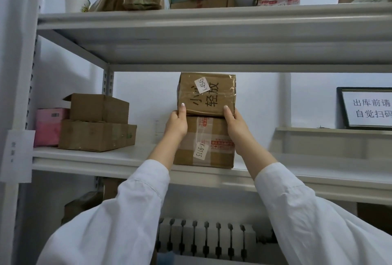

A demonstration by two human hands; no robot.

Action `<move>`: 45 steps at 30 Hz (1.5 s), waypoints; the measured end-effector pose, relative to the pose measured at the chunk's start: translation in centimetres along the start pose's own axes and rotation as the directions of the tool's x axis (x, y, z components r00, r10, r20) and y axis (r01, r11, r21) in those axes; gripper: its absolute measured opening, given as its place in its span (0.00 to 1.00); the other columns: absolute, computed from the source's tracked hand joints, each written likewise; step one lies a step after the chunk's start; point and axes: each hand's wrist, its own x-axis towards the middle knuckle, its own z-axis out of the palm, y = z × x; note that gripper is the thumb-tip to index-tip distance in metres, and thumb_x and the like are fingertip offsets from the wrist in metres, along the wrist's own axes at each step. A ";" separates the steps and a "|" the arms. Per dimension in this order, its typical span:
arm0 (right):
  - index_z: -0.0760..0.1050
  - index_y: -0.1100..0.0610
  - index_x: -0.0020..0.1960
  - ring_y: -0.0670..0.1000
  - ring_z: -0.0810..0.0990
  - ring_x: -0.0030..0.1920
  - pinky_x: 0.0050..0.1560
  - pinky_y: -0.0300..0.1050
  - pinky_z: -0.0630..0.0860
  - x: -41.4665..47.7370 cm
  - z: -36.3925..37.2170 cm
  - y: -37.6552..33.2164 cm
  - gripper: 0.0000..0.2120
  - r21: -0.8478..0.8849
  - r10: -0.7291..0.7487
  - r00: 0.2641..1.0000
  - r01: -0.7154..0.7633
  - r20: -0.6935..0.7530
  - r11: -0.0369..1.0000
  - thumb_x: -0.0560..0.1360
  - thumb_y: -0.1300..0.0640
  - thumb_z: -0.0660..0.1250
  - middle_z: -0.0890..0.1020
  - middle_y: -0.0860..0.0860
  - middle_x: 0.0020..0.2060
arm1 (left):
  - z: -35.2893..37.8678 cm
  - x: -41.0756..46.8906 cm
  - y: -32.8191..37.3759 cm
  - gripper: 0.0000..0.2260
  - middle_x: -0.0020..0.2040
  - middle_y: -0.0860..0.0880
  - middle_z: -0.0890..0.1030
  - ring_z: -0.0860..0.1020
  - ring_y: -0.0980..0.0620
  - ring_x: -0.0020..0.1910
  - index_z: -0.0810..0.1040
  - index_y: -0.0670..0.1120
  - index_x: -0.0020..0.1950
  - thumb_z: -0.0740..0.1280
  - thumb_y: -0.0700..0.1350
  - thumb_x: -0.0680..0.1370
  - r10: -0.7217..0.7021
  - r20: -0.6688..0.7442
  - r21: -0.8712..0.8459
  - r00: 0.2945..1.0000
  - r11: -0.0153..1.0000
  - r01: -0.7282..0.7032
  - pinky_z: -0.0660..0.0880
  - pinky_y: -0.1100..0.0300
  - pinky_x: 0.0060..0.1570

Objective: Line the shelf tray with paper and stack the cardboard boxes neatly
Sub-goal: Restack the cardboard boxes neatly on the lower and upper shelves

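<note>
On the middle shelf point(84, 155), your left hand point(177, 124) reaches up and grips the top box point(206, 95), thumb on its front, fingers hidden round its left side. The top box sits on the lower box point(204, 143). Your right hand point(234, 125) clamps its right edge likewise.

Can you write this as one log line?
left hand, right hand: holding top box | top box: on lower box | lower box: on middle shelf

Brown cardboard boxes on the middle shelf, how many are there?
4. At center, the K-4545 box sits atop the K-9115 box. At left, an open-flapped box sits on a wider box. Others may be hidden behind them.
</note>
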 end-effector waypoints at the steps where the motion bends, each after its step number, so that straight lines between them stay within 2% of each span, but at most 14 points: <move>1: 0.52 0.49 0.77 0.56 0.68 0.70 0.69 0.57 0.66 -0.1 0.0 0.2 0.31 0.006 0.018 1.000 -0.017 -0.022 1.000 0.78 0.38 0.52 0.66 0.51 0.73 | 0.1 -0.1 -0.1 0.27 0.71 0.42 0.68 0.67 0.42 0.69 0.60 0.44 0.74 0.46 0.59 0.81 0.002 -0.008 0.002 1.000 1.000 -0.002 0.66 0.49 0.65; 3: 0.48 0.49 0.77 0.58 0.65 0.72 0.70 0.59 0.63 -0.6 0.1 0.6 0.33 0.033 0.040 0.996 -0.037 -0.076 0.999 0.78 0.36 0.51 0.63 0.53 0.74 | 0.3 -0.5 -0.3 0.27 0.74 0.43 0.64 0.65 0.41 0.71 0.53 0.44 0.76 0.48 0.58 0.82 0.029 -0.051 0.017 0.998 0.999 -0.028 0.65 0.48 0.66; 6: 0.51 0.48 0.76 0.57 0.66 0.71 0.70 0.59 0.65 -1.7 -0.2 1.0 0.32 0.053 -0.013 0.989 0.021 -0.149 0.998 0.77 0.35 0.51 0.64 0.55 0.73 | 0.6 -1.7 -0.6 0.29 0.75 0.43 0.61 0.61 0.41 0.72 0.51 0.46 0.76 0.55 0.56 0.80 0.143 -0.178 0.071 0.974 0.989 -0.133 0.63 0.47 0.68; 10: 0.58 0.53 0.73 0.53 0.66 0.70 0.64 0.45 0.64 -3.9 -1.5 1.3 0.26 0.014 -0.136 0.970 0.142 -0.204 0.990 0.80 0.42 0.52 0.65 0.53 0.71 | 1.5 -4.8 -0.9 0.30 0.74 0.44 0.61 0.60 0.47 0.72 0.52 0.46 0.75 0.63 0.51 0.78 0.381 -0.246 0.183 0.891 0.921 -0.343 0.63 0.51 0.68; 13: 0.69 0.54 0.64 0.48 0.71 0.63 0.59 0.40 0.65 -6.4 -2.7 2.2 0.15 -0.029 -0.246 0.943 0.246 -0.222 0.969 0.81 0.48 0.55 0.73 0.50 0.62 | 3.1 -7.6 -1.6 0.28 0.72 0.45 0.64 0.62 0.48 0.70 0.57 0.46 0.74 0.64 0.49 0.77 0.522 -0.262 0.198 0.812 0.852 -0.484 0.64 0.52 0.67; 15: 0.74 0.52 0.54 0.47 0.74 0.56 0.56 0.39 0.69 -7.9 -3.6 3.2 0.09 -0.069 -0.301 0.932 0.293 -0.203 0.954 0.81 0.52 0.56 0.78 0.48 0.52 | 4.1 -9.3 -2.2 0.22 0.65 0.46 0.72 0.70 0.52 0.62 0.65 0.45 0.70 0.62 0.48 0.77 0.565 -0.239 0.139 0.790 0.825 -0.548 0.70 0.55 0.63; 18: 0.78 0.53 0.47 0.47 0.77 0.52 0.51 0.37 0.71 -9.8 -5.2 4.9 0.11 -0.110 -0.316 0.933 0.301 -0.170 0.947 0.81 0.54 0.57 0.81 0.50 0.47 | 5.6 -11.4 -3.3 0.10 0.47 0.50 0.80 0.79 0.54 0.46 0.74 0.46 0.57 0.61 0.45 0.77 0.548 -0.056 -0.068 0.834 0.832 -0.551 0.79 0.56 0.47; 20: 0.78 0.53 0.44 0.50 0.78 0.50 0.51 0.41 0.72 -11.1 -6.6 6.4 0.11 -0.123 -0.317 0.932 0.299 -0.174 0.946 0.81 0.55 0.58 0.81 0.50 0.44 | 6.5 -12.6 -4.2 0.05 0.39 0.51 0.80 0.80 0.56 0.39 0.76 0.49 0.48 0.62 0.42 0.77 0.498 0.025 -0.193 0.867 0.853 -0.485 0.79 0.60 0.39; 24: 0.77 0.50 0.42 0.53 0.79 0.46 0.50 0.46 0.73 -13.8 -9.9 9.8 0.12 -0.192 -0.296 0.938 0.262 -0.180 0.946 0.80 0.58 0.59 0.81 0.53 0.40 | 8.5 -15.2 -6.8 0.11 0.35 0.50 0.79 0.77 0.64 0.30 0.76 0.50 0.41 0.61 0.36 0.79 0.375 0.100 -0.260 0.922 0.904 -0.339 0.71 0.73 0.29; 31: 0.79 0.60 0.45 0.47 0.74 0.37 0.39 0.43 0.70 -15.6 -14.9 14.7 0.11 -0.337 -0.001 0.993 -0.041 -0.122 0.941 0.79 0.55 0.62 0.78 0.50 0.35 | 14.6 -18.2 -11.5 0.11 0.33 0.48 0.78 0.73 0.61 0.23 0.76 0.48 0.38 0.60 0.38 0.79 0.003 0.218 -0.299 0.976 0.952 0.064 0.67 0.71 0.23; 35: 0.79 0.59 0.54 0.50 0.78 0.47 0.40 0.42 0.72 -15.2 -17.0 17.1 0.11 -0.395 0.198 0.974 -0.224 -0.107 0.891 0.78 0.54 0.63 0.81 0.52 0.46 | 18.2 -18.7 -13.0 0.10 0.35 0.48 0.78 0.73 0.55 0.27 0.74 0.47 0.39 0.60 0.39 0.79 -0.238 0.333 -0.250 0.912 0.911 0.329 0.65 0.68 0.23; 40: 0.75 0.59 0.62 0.52 0.76 0.58 0.51 0.43 0.69 -15.1 -19.3 20.9 0.17 -0.387 0.388 0.914 -0.403 -0.121 0.829 0.77 0.52 0.64 0.79 0.55 0.59 | 21.9 -19.5 -15.5 0.09 0.33 0.48 0.75 0.69 0.54 0.27 0.72 0.46 0.38 0.61 0.39 0.78 -0.424 0.408 -0.187 0.809 0.828 0.528 0.62 0.68 0.21; 43: 0.67 0.59 0.70 0.55 0.71 0.66 0.60 0.47 0.69 -15.4 -20.8 23.9 0.24 -0.403 0.524 0.842 -0.527 -0.130 0.748 0.77 0.50 0.64 0.73 0.55 0.67 | 23.8 -20.5 -17.4 0.07 0.36 0.49 0.76 0.71 0.55 0.31 0.74 0.46 0.41 0.60 0.41 0.79 -0.513 0.407 -0.107 0.756 0.795 0.597 0.64 0.65 0.28; 45: 0.60 0.59 0.74 0.57 0.67 0.70 0.67 0.51 0.67 -15.8 -21.5 26.3 0.29 -0.392 0.646 0.751 -0.639 -0.134 0.662 0.78 0.49 0.63 0.67 0.56 0.71 | 25.0 -21.4 -19.0 0.08 0.36 0.50 0.75 0.70 0.55 0.32 0.73 0.45 0.42 0.60 0.42 0.80 -0.572 0.395 -0.052 0.719 0.767 0.639 0.65 0.63 0.31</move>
